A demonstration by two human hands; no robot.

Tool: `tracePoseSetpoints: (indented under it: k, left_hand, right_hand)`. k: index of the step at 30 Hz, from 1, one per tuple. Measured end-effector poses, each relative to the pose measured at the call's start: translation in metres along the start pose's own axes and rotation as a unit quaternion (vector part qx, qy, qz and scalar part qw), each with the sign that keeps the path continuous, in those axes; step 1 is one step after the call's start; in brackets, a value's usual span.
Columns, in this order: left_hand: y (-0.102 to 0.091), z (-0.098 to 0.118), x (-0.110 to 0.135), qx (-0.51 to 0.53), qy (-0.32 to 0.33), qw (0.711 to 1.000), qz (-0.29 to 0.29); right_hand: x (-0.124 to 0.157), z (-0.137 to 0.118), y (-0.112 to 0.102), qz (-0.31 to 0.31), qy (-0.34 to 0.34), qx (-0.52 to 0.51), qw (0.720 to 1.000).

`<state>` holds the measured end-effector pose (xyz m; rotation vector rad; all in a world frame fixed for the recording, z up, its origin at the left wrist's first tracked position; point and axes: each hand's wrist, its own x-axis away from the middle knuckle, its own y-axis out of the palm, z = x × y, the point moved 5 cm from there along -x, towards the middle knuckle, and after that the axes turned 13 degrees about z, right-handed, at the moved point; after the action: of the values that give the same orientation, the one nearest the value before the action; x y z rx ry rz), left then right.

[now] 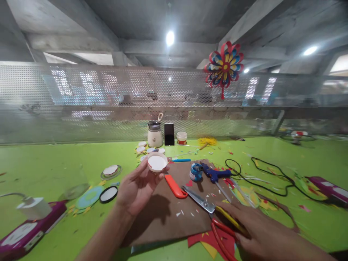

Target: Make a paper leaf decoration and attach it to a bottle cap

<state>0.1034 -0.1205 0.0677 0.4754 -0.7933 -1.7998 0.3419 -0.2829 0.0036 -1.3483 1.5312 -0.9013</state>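
Observation:
My left hand is raised above the brown board, its fingers wrapped round the side of a shallow round white paper cup piece. The piece has a pale rim, and its white inner face is tilted toward me. My right hand is low at the right, closed at the handles of a pair of scissors. The scissors have metal blades, red handle loops and a yellow part under my fingers. Their blades point up and left over the brown board. Beside the blade tips lies an orange-red cutter handle.
A blue glue gun with a black cable and a small blue jar stand behind the scissors. Paper scraps litter the board. Purple power strips flank both sides. A bottle, phone and tub stand at the back.

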Motion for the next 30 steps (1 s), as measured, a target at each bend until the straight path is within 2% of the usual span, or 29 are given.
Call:
tracePoseSetpoints:
  k: [9, 13, 17, 22, 25, 28, 30]
  left_hand:
    - [-0.005, 0.004, -0.005, -0.011, 0.035, 0.998, 0.051]
    - [-0.010, 0.001, -0.008, -0.024, 0.044, 0.997, 0.050]
    - [-0.013, -0.001, -0.012, -0.029, 0.029, 0.999, 0.024]
    - [-0.009, 0.004, -0.008, -0.038, 0.040, 0.998, 0.001]
    - [-0.005, 0.006, -0.003, -0.065, 0.039, 0.997, -0.016]
    - [-0.004, 0.005, -0.001, -0.084, 0.038, 0.995, -0.028]
    - [-0.006, 0.003, -0.002, -0.083, 0.042, 0.995, -0.037]
  right_hand:
    - [-0.006, 0.003, 0.017, 0.020, 0.001, 0.043, 0.999]
    - [-0.012, 0.006, 0.014, 0.033, 0.022, 0.050, 0.998]
    - [-0.015, 0.014, 0.010, 0.026, 0.049, 0.030, 0.998]
    - [-0.015, 0.003, -0.018, 0.015, 0.039, -0.098, 0.994]
    - [-0.012, -0.008, -0.033, 0.001, 0.032, -0.217, 0.976]
    - [-0.005, -0.014, -0.030, -0.023, 0.044, -0.336, 0.941]
    - [-0.002, -0.017, -0.024, 0.007, 0.028, -0.350, 0.936]
